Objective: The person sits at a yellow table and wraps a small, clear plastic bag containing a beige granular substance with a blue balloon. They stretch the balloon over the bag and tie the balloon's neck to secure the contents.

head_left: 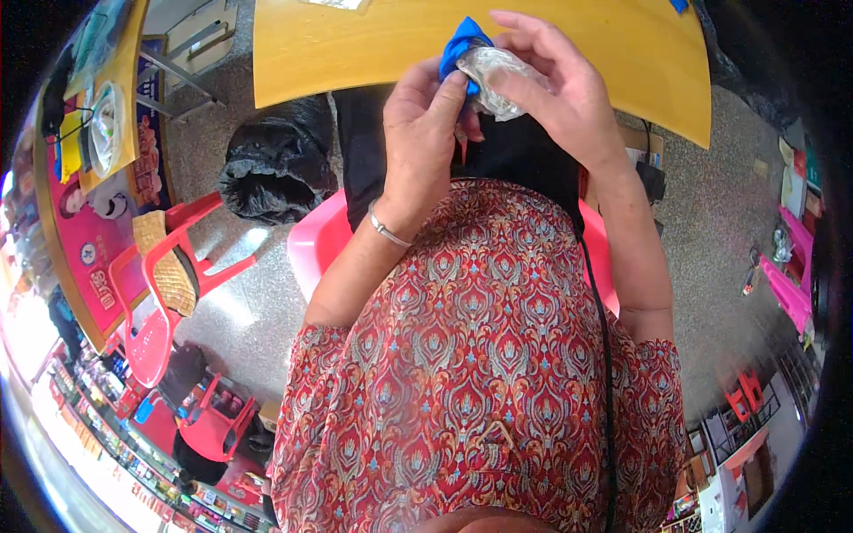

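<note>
Just in front of my body, over the near edge of the yellow table, both hands meet around a small bundle. My left hand (422, 133) is closed on a piece of bright blue material (464, 43), its thumb pressed against the lower side. A crumpled clear plastic wrap (499, 80) lies against the blue piece. The thumb of my right hand (573, 107) presses on that plastic, while its other fingers are partly stretched out behind and above. Whether the plastic encloses anything is hidden by its folds.
The yellow table (355, 58) spans the top, with a piece of clear plastic (342, 3) at its far edge. Left of my legs stands a black plastic bag (277, 160). A red chair (160, 293) is farther left, and pink plastic seats (795, 275) show at right.
</note>
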Available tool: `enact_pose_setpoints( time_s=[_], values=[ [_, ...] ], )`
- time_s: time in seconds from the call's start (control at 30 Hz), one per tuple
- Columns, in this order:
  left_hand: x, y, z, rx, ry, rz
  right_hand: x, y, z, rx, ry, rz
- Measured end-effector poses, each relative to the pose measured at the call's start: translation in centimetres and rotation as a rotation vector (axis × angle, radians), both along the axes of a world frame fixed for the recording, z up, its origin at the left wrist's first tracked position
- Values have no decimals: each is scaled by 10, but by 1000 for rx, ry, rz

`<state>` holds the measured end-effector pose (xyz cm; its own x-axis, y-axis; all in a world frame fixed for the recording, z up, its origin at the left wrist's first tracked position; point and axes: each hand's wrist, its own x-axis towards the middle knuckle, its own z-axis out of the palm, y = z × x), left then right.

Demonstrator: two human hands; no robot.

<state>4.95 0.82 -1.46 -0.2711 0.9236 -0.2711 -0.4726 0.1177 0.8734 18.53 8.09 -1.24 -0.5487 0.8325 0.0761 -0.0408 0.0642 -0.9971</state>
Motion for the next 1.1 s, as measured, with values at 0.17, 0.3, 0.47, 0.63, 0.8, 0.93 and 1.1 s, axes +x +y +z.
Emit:
enact_pose_setpoints(
  time_s=[0.17, 0.3, 0.47, 0.63, 0.8, 0.93, 1.1],
  values=[
    [-12, -6, -1, -34, -60, 21, 8, -12, 29, 533, -263, 171],
    [-17, -11, 4, -5, 33, 12, 7, -16, 18, 768, -306, 146],
    [-15, -17, 11, 212, 147, -54, 11, -8, 20, 799, -320, 86],
    [-18, -20, 1, 249, 246, -90, 8, -8, 25, 650, -310, 68],
    [-22, -14, -11, 241, 611, -1, 2, 0, 23, 602, -307, 31],
    [-19, -6, -12, 230, 339, 24, 1, 10, 10, 469, -241, 30],
    [-20, -5, -15, 219, 48, -9, -4, 10, 11, 488, -302, -89]
  ],
)
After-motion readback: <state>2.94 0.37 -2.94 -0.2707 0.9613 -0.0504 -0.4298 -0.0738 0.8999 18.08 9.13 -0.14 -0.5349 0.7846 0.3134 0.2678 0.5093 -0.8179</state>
